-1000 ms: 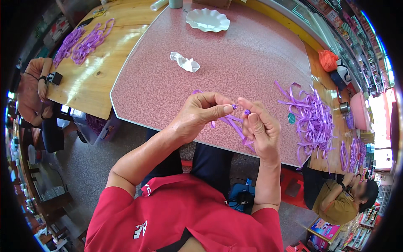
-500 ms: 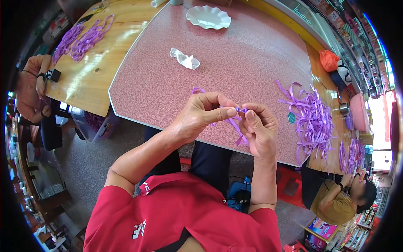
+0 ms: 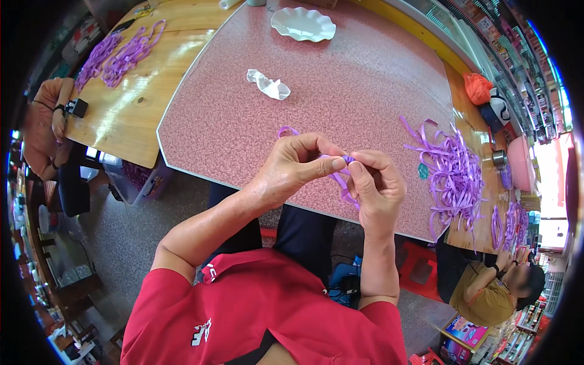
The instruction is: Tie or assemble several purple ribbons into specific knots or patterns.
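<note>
A: Fingers?
B: Left hand (image 3: 291,163) and right hand (image 3: 381,190) pinch a small deep-purple piece (image 3: 348,159), material unclear, between their fingertips; flat lilac ribbon (image 3: 348,196) just below.
A: Step?
B: Probably close fitting; next calls for steady, aligned pinches.

red shirt (image 3: 267,310): white letters (image 3: 196,338) on front | pink-and-blue box (image 3: 467,332): print too small to read

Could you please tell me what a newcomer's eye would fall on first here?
Probably the left hand and right hand, mid-picture, pinching a small purple piece between them. Next come the tangled purple ribbons along the right side of the pink table, then the white wavy-rimmed dish near its far side.
</note>
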Motion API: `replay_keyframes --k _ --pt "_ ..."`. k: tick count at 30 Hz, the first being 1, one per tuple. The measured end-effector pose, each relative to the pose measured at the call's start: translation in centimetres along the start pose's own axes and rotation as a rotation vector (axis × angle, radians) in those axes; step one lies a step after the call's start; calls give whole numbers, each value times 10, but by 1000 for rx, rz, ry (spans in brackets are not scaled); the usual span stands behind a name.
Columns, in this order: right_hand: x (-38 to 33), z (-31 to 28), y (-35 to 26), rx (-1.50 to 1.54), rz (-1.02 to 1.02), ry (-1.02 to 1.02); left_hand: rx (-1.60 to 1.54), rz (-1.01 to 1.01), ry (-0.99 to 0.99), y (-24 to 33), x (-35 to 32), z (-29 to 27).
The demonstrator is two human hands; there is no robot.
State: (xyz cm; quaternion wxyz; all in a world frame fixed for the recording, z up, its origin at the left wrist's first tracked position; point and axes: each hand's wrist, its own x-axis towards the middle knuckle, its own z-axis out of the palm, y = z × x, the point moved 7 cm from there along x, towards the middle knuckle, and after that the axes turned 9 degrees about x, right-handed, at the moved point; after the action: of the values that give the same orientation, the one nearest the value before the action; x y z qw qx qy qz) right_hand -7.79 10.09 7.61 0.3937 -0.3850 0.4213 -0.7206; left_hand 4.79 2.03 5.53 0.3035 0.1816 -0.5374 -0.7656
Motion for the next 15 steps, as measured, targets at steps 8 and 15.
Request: replay_keyframes --k 8,15 --pt "-7 9 -22 -422 -330 -34 115 82 15 1 -2 -2" --pt "-8 8 -24 -528 -370 -87 129 78 29 3 -2 0"
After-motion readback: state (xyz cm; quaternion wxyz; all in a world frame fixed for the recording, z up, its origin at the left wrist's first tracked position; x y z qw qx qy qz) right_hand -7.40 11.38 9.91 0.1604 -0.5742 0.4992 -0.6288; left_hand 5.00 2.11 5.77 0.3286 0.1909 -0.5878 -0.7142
